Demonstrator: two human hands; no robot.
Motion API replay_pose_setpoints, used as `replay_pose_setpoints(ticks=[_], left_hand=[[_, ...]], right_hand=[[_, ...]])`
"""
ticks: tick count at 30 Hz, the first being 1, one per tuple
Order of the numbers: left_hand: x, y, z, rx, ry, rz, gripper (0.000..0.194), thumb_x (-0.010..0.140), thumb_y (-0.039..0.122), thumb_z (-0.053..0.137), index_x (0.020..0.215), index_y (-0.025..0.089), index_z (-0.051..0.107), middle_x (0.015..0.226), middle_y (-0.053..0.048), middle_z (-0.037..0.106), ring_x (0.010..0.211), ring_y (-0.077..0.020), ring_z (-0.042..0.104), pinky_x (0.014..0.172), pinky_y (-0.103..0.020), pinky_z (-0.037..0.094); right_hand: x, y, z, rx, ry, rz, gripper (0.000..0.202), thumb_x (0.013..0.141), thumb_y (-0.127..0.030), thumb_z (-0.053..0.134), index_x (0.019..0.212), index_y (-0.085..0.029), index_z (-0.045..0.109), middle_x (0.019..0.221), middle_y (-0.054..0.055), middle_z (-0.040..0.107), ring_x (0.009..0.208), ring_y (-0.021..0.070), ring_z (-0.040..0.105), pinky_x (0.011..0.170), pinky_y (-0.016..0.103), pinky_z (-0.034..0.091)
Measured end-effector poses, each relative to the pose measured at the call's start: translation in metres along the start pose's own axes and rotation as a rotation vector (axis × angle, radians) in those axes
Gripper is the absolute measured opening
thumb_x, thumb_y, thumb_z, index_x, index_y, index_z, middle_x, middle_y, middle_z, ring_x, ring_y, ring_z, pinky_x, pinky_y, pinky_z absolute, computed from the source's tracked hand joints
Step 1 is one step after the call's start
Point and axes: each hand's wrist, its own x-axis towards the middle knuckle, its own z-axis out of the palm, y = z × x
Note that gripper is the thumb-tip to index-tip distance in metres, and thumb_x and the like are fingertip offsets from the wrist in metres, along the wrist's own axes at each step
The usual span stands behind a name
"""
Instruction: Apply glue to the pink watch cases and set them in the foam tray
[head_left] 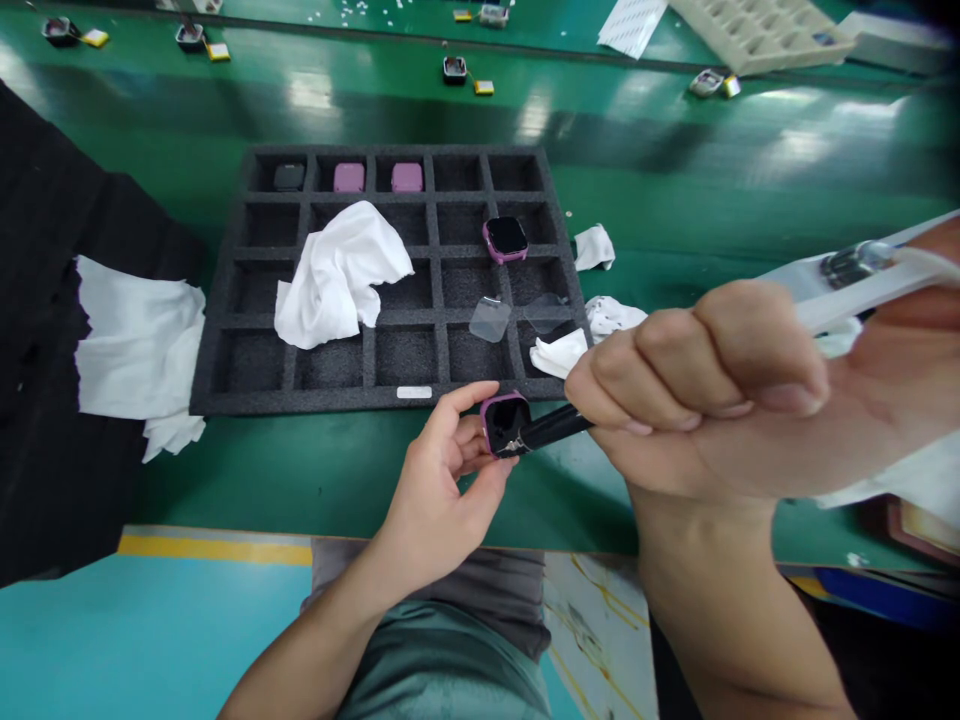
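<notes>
The purple smartwatch (pixel 504 418) sat between the left hand's (pixel 439 490) thumb and fingers, pinched by its edges. The right hand (pixel 697 400) had its fingers curled tight around a black pen-like tool (pixel 556 427), one end over the watch. Just past the left fingertips was a black foam tray (pixel 330 402) with a crumpled white cloth (pixel 345 270) on it.

From where I stand, not a word, number or brand can be read; the white label (pixel 414 393) on the tray's (pixel 322 402) near edge is too small to make out; the paper (pixel 632 25) at the far side carries fine marks, likewise too small for me to tell.
</notes>
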Motion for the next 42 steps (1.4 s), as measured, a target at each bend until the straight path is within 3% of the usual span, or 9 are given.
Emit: replay_pose_setpoints(ticks=[11,20,29,35,42], left_hand=[[-0.001,-0.002,-0.001,-0.007,0.000,-0.004,0.050,0.094,0.012,0.067,0.140,0.024,0.051,0.120,-0.007,0.074,0.104,-0.0175,0.073,0.097,-0.033,0.057],[-0.001,-0.001,-0.001,0.008,0.001,-0.002,0.050,0.094,0.011,0.067,0.140,0.024,0.051,0.120,-0.007,0.074,0.103,-0.0170,0.073,0.096,-0.033,0.057],[-0.001,0.001,-0.001,0.001,-0.004,-0.015,0.049,0.095,0.012,0.066,0.140,0.023,0.051,0.117,-0.007,0.074,0.105,-0.0207,0.076,0.096,-0.035,0.058],[-0.001,0.003,0.000,0.008,-0.002,-0.011,0.049,0.094,0.010,0.065,0.140,0.023,0.050,0.115,-0.007,0.075,0.104,-0.0197,0.076,0.096,-0.034,0.058],[-0.001,0.003,0.000,0.018,-0.009,-0.011,0.050,0.094,0.010,0.065,0.140,0.022,0.050,0.114,-0.007,0.075,0.104,-0.0193,0.076,0.096,-0.033,0.058]], right_hand=[[-0.002,-0.001,-0.004,0.070,-0.005,0.025,0.060,0.083,-0.063,0.061,0.043,-0.026,0.036,0.041,-0.003,0.029,0.036,0.0133,0.029,0.037,0.032,0.027],[-0.009,-0.005,-0.007,0.100,0.036,0.044,0.061,0.084,-0.071,0.058,0.046,-0.026,0.039,0.044,-0.003,0.028,0.039,0.0153,0.029,0.041,0.034,0.032],[0.000,-0.005,0.004,-0.021,0.014,-0.106,0.058,0.086,-0.050,0.073,0.048,-0.024,0.038,0.040,-0.007,0.028,0.033,0.0119,0.027,0.040,0.031,0.028],[-0.002,-0.007,0.031,-0.124,0.276,-0.029,0.071,0.089,-0.052,0.073,0.052,-0.022,0.020,0.046,-0.008,0.014,0.039,0.0103,0.017,0.045,0.032,0.021],[-0.002,-0.006,0.031,-0.109,0.266,-0.047,0.070,0.089,-0.056,0.072,0.052,-0.022,0.023,0.047,-0.008,0.014,0.040,0.0106,0.017,0.046,0.032,0.020]])
